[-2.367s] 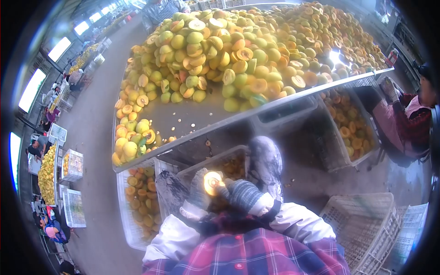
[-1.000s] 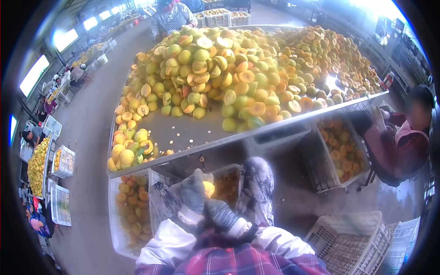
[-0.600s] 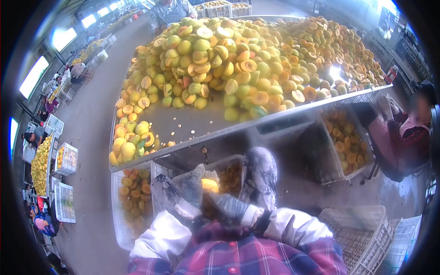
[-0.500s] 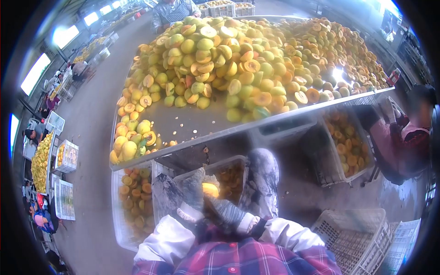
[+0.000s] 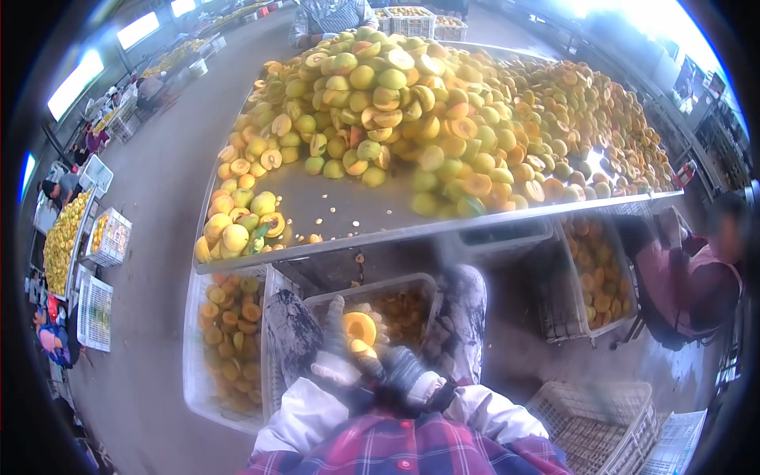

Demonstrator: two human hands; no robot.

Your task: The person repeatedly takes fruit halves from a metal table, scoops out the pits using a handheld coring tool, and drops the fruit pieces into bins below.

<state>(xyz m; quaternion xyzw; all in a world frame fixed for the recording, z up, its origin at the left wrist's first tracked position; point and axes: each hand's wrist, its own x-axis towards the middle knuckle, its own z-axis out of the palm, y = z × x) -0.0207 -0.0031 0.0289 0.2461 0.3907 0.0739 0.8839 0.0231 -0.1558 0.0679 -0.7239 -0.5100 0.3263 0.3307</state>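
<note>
Between my knees, my left hand [image 5: 335, 340] in a grey-and-pale glove is closed around a halved yellow peach [image 5: 359, 325], its round pit hollow facing up. A second yellow piece [image 5: 362, 348] shows just below it. My right hand [image 5: 405, 369], also gloved, is close beside the fruit with its fingers curled; whatever they hold is hidden. Beneath the hands a crate [image 5: 431, 294] contains more cut fruit. Ahead, a metal table [image 5: 348, 210] bears a big heap of whole and halved peaches [image 5: 372, 95], with a small cluster [image 5: 237, 229] at its near left corner.
A crate of fruit halves [image 5: 187, 348] stands by my left leg, and another crate [image 5: 582, 321] sits under the table at right. Stacked crates [image 5: 594, 412] are behind my right side. A co-worker [image 5: 689, 277] sits at right; another person [image 5: 332, 16] is across the table.
My hands have drawn slightly apart, and the peach half has turned so its cut face and hollow show upward. The whole view has shifted a little with my head.
</note>
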